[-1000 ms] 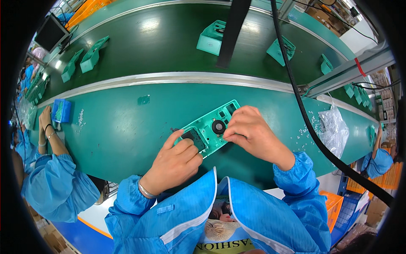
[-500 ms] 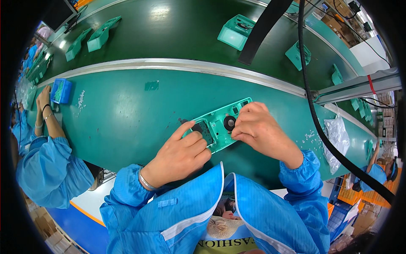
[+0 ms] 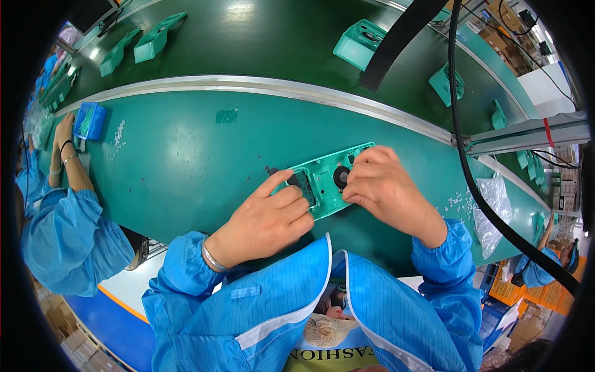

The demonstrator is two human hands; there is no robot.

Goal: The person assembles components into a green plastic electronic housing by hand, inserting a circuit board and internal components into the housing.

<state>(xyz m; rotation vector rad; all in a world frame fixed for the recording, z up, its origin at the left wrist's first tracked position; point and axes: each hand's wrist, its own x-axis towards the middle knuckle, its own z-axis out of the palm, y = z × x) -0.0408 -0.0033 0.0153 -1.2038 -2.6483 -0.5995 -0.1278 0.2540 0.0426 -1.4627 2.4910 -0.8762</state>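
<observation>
A green plastic housing (image 3: 323,186) lies tilted on the green worktable between my hands, its open side up. A round black speaker (image 3: 341,177) sits in it, right of the middle. At the housing's left end my left hand (image 3: 266,217) grips the frame, index finger stretched along the far edge and the other fingers curled at the near side. Over its right part my right hand (image 3: 387,195) pinches thumb and fingertips together beside the speaker. Whatever those fingertips hold is hidden. A dark opening (image 3: 304,186) shows in the housing beside my left fingers.
Beyond a metal rail (image 3: 248,84), more green housings (image 3: 361,46) stand on a dark green belt. Small white parts (image 3: 457,201) and a clear plastic bag (image 3: 491,214) lie at right. A black cable (image 3: 462,130) hangs there. At left, a co-worker's hands (image 3: 65,133) are near a blue bin (image 3: 92,121).
The whole view has shifted slightly. Both hands stay at the housing, with the right fingertips still pinched beside the speaker. The housings on the belt appear farther right.
</observation>
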